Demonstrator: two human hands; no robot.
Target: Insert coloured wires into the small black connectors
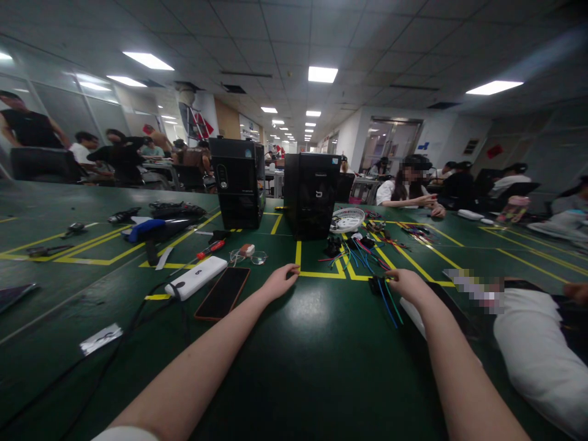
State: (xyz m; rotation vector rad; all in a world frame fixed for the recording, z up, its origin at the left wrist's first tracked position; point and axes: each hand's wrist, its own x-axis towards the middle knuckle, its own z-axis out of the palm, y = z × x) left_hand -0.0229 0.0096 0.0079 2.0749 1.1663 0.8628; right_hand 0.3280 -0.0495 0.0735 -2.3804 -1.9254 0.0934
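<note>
My left hand (281, 282) is held low over the green table, near a yellow tape line. Its fingers are loosely bent and a little apart, and I see nothing in them. To its left lies a dark phone (224, 294) with an orange-brown edge. On the right, my right hand (408, 285) is closed with its fingertips at a bundle of green and blue wires (393, 304) with a black connector (377, 285). The exact grip is partly hidden. Just beyond, more coloured wires (362, 256) with black connectors lie loose on the table.
Two black computer towers (236, 196) (313, 199) stand ahead. Beside them is a white basket (348, 219). A white power bank (197, 277), eyeglasses (258, 258) and a red screwdriver (211, 248) lie left. A person's pale sleeve (528, 343) rests at right; others sit farther back.
</note>
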